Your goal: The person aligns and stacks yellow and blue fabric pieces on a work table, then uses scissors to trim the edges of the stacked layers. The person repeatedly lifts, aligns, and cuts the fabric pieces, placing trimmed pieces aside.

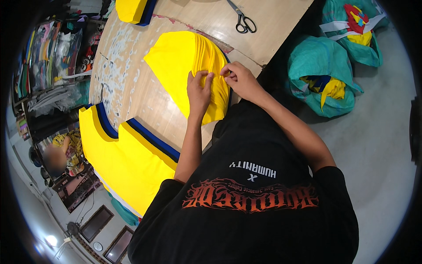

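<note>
A stack of cut yellow cloth pieces (171,57) with a rounded edge lies on the wooden table, its upper layers ruffled into folds along the right side. Dark blue layers show underneath at its right border. My left hand (200,94) rests on the folds, fingers and thumb a little apart. Beside it, at the stack's right edge, my right hand (241,82) has thumb and fingertips pinched together on the edge of a yellow layer. How many layers are between those fingertips cannot be made out.
Black-handled scissors (244,23) lie at the table's far side. A larger yellow and blue cloth stack (121,158) is at the left, another yellow stack (129,11) at the far edge. Green sacks (318,61) of scraps stand on the floor at right. A person (61,152) sits far left, near shelves.
</note>
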